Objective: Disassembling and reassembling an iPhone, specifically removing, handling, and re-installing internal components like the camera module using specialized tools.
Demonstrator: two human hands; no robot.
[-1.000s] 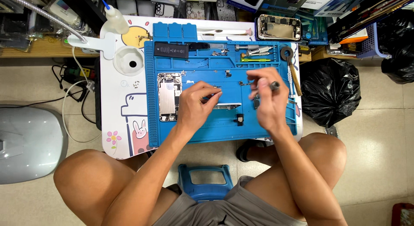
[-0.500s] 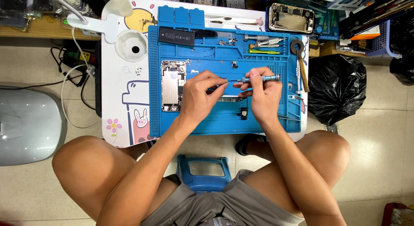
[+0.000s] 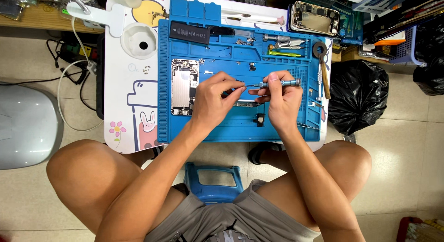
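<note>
Over the blue mat, both hands around a slim screwdriver

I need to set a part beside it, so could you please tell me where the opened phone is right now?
In the head view, the opened phone lies on the left part of the blue mat, just left of the left hand and below the black battery.

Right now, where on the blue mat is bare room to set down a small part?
The blue silicone work mat is bare along its near edge below both hands. The far compartments are crowded: flat black battery, screwdrivers.
</note>
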